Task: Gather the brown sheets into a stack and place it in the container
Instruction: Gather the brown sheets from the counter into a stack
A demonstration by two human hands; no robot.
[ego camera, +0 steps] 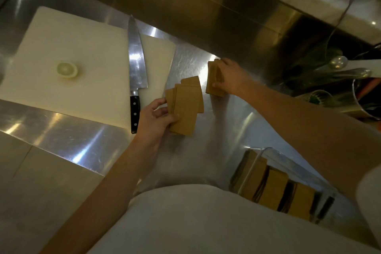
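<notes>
Two groups of brown sheets lie on the steel counter (216,134). A fanned group (186,105) sits at the centre, and my left hand (157,118) grips its lower left edge, thumb on top. A tighter pile of brown sheets (212,80) lies a little further right, with my right hand (231,77) closed over its right side. A clear container (276,154) stands at the lower right near my body, holding several stacks of brown sheets (274,187) on edge.
A white cutting board (72,51) lies to the left with a round onion slice (67,69) on it. A large chef's knife (135,72) rests along the board's right edge, close to my left hand. Utensils in tubs (350,88) crowd the right side.
</notes>
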